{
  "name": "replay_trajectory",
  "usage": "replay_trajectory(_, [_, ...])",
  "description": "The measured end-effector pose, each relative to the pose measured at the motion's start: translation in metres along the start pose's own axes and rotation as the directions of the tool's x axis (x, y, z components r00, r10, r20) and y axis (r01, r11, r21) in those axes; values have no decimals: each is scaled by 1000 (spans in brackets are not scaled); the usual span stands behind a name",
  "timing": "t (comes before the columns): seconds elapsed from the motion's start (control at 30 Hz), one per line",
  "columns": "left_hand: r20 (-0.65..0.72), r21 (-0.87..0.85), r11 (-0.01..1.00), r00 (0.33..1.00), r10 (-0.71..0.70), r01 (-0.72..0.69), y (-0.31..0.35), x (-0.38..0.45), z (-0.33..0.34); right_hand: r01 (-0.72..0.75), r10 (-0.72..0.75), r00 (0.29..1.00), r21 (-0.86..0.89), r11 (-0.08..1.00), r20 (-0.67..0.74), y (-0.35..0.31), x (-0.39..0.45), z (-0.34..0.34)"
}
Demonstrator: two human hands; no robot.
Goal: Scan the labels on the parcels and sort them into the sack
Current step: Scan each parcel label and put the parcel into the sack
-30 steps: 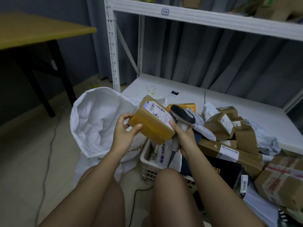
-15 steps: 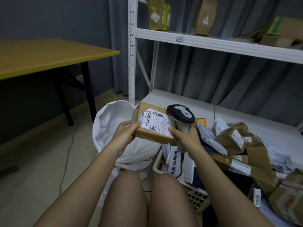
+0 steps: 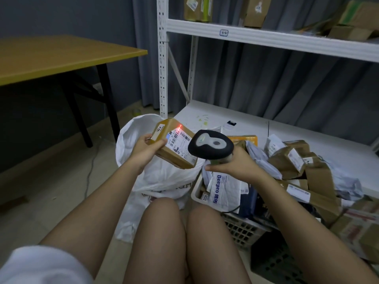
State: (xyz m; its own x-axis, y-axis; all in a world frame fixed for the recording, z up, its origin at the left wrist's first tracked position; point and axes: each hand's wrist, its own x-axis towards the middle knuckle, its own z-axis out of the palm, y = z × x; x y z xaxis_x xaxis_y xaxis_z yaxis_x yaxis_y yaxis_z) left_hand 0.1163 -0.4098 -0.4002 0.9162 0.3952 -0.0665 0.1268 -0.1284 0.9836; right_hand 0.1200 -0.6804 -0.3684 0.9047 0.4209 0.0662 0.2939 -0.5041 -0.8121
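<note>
Head view, near to far. 2 bare knees at the bottom of the frame. Left hand (image 3: 146, 149): fingers curled round the near end of a brown cardboard parcel (image 3: 174, 144), held tilted above the sack. Right hand (image 3: 233, 163): wrapped round the grip of a black handheld barcode scanner (image 3: 211, 144), its head just beside the parcel. White shipping label (image 3: 180, 140) on the parcel's top face, 1 red light spot on its far edge. White sack (image 3: 164, 177), mouth open, on the floor under the parcel. Plastic crate (image 3: 240, 228) of mailers beside the right knee. Heap of taped parcels (image 3: 301, 167) on the low white shelf (image 3: 215, 113). Yellow-topped table (image 3: 61, 56), far left.
</note>
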Motion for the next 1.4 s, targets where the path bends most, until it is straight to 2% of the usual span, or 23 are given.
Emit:
replay_trajectory(0.3, [23, 37, 999, 1000, 6, -7, 1, 1, 5, 13, -15, 1000, -86, 996, -21, -1, -13, -15])
replay_trajectory(0.43, [8, 24, 1000, 1000, 10, -10, -2, 0, 6, 25, -24, 998, 27, 999, -51, 6, -13, -14])
replay_trajectory(0.63, [-242, 42, 999, 970, -11, 22, -29, 18, -3, -63, 159, 959, 368, 927, -235, 31, -4, -1])
replay_trajectory(0.73, [-351, 91, 990, 934, -68, 107, -45, 36, -4, -154, 272, 931, 413, 898, -244, 56, 3, 8])
replay_trajectory(0.87, [-391, 128, 982, 917, -77, 137, -65, 63, 7, -226, 363, 896, 442, 868, -255, 85, 16, 19])
replay_trajectory(0.93, [-342, 252, 958, 939, -44, 137, -77, 77, 17, -246, 387, 886, 449, 859, -255, 93, 20, 22])
replay_trajectory(1.03, [-130, 466, 852, 971, -201, 239, -97, 93, 31, -287, 435, 869, 475, 832, -236, 108, 26, 19])
replay_trajectory(1.1, [3, 507, 831, 963, -269, 231, -110, 102, 42, -329, 481, 846, 485, 810, -229, 119, 24, 16])
replay_trajectory(1.17, [82, 450, 877, 970, -229, 169, -116, 102, 61, -357, 516, 822, 490, 795, -239, 130, 18, 13])
replay_trajectory(1.23, [128, 354, 932, 983, -132, 79, -109, 93, 87, -360, 533, 804, 497, 790, -265, 142, 9, 9])
replay_trajectory(1.33, [200, 296, 954, 980, -23, -38, -96, 78, 133, -368, 575, 758, 527, 766, -307, 159, -5, 2])
replay_trajectory(1.4, [268, 289, 955, 963, -10, -71, -87, 62, 166, -390, 615, 721, 546, 741, -320, 168, -13, -1])
